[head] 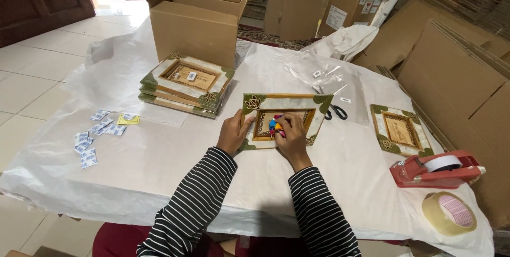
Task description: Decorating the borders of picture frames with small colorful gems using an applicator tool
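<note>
Green-cornered picture frame (285, 120) lies flat, long axis crosswise. Left hand (232, 133) grips its left edge; right hand (291, 135), fingers closed on a small multicoloured item (274, 125), rests over its centre opening.

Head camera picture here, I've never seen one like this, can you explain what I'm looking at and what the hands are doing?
The camera sits on a person's head and looks down at their own arms in striped sleeves. The left hand steadies a decorated picture frame lying on a table covered with white paper. The right hand presses something small and colourful into the frame's opening. Around it lie a stack of similar frames, one more frame, scissors, small white packets, a red tape dispenser and a tape roll.
</note>
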